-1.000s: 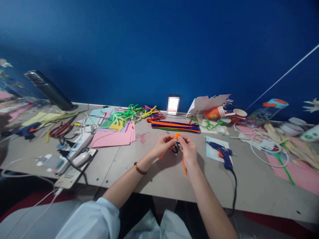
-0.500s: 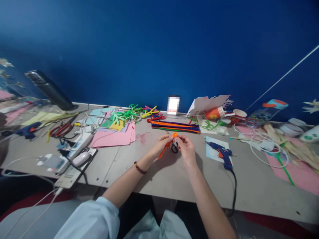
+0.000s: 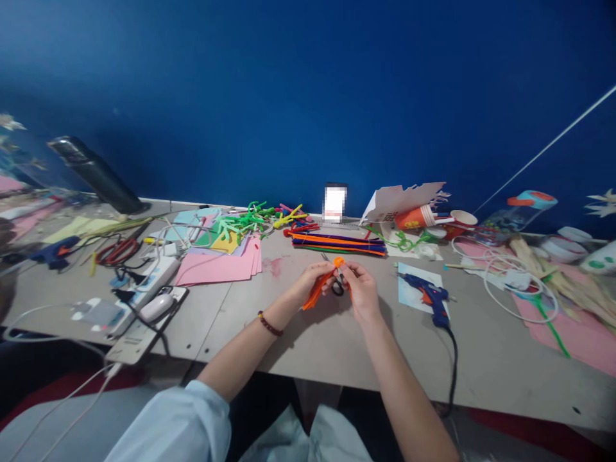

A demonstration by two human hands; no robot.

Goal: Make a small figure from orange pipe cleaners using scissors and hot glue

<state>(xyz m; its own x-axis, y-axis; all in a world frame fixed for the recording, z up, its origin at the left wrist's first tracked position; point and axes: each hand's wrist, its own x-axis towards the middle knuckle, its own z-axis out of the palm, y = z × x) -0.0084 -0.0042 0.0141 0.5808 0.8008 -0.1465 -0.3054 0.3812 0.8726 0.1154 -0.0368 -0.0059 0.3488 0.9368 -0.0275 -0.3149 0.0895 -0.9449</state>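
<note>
Both hands meet over the middle of the grey table (image 3: 308, 346). My left hand (image 3: 312, 280) pinches an orange pipe cleaner (image 3: 318, 287), whose loose ends slant down to the left from my fingers. My right hand (image 3: 362, 290) is closed on the same pipe cleaner near its curled tip, which sticks up between the two hands. Small black-handled scissors (image 3: 337, 285) lie on the table just under the hands, partly hidden. A bead bracelet sits on my left wrist.
A bundle of straight pipe cleaners (image 3: 337, 243) lies behind the hands. A blue glue gun (image 3: 430, 298) rests on paper to the right, cord trailing off the front edge. Pink paper sheets (image 3: 216, 264), bent green pipe cleaners, a power strip (image 3: 144, 289) and cables crowd the left; cups and sticks the right.
The orange pipe cleaner's long tail, hanging below my right hand a second ago, has been brought over to the left, where its ends lie together. Both hands stayed in place.
</note>
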